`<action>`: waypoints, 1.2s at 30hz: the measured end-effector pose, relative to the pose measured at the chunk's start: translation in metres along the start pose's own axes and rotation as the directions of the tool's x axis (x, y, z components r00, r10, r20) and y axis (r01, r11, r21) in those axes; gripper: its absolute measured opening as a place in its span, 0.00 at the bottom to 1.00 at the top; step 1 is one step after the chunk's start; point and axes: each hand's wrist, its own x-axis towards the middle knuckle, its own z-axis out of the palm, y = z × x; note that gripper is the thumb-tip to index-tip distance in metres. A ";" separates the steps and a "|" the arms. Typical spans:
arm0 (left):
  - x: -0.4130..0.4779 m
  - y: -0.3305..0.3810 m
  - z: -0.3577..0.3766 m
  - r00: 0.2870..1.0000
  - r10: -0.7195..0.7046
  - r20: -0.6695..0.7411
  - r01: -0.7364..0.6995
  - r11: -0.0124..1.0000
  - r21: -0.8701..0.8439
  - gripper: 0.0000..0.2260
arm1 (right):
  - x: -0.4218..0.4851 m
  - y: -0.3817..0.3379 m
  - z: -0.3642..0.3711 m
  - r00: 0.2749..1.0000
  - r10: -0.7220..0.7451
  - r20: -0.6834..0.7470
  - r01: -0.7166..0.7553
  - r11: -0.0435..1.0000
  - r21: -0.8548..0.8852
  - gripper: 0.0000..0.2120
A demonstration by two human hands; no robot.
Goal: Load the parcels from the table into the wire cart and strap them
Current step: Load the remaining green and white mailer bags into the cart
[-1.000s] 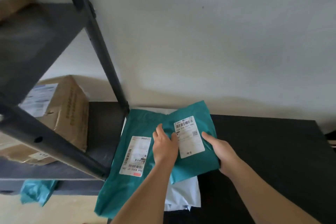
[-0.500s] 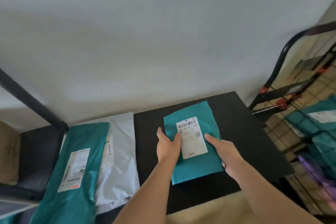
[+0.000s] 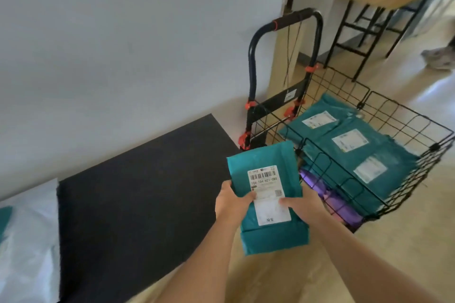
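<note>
Teal parcel (image 3: 272, 236) gone from the pile at the table's (image 3: 138, 192) left end, carried past its right edge, now in the air just beside the wire cart (image 3: 273, 103); left hand (image 3: 231, 202) and right hand (image 3: 305, 206) shifted, both thumbs further onto the label (image 3: 267, 194)

The left grip (image 3: 231, 204), just left of the teal parcel (image 3: 267, 155), was a bare hand, and the left forearm (image 3: 204, 263) behind it ran unclothed from the wrist to the lower edge of view, below and left of the parcel. The right grip (image 3: 304, 206), just right of the parcel, was likewise bare, on an unclothed right forearm (image 3: 369, 261) that broadened toward the corner below and right of the parcel. Only the thumb side and back of each grip showed, too soft to tell nails or fine marks.
</note>
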 end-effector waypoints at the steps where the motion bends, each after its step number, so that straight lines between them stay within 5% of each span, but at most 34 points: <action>1: -0.001 0.005 0.014 1.000 0.007 0.016 -0.007 1.000 0.000 0.27 | 0.002 0.004 -0.013 0.999 -0.001 -0.033 0.001 1.000 0.005 0.13; 11: -0.003 0.078 0.117 0.980 0.141 0.143 -0.143 0.990 0.004 0.23 | 0.027 0.016 -0.128 0.948 -0.015 -0.319 0.047 0.994 0.096 0.16; 23: 0.051 0.165 0.244 0.948 0.211 0.240 -0.210 0.977 -0.028 0.41 | 0.112 -0.004 -0.245 0.863 0.000 -0.505 0.003 1.000 0.005 0.17; 31: 0.115 0.217 0.302 0.946 0.055 0.320 -0.037 0.997 -0.061 0.38 | 0.192 -0.036 -0.298 0.887 -0.057 -0.457 -0.033 0.982 -0.187 0.10; 36: 0.140 0.223 0.334 0.922 -0.138 0.362 0.138 0.990 0.028 0.22 | 0.231 -0.031 -0.313 0.918 -0.064 -0.392 -0.070 0.945 -0.318 0.17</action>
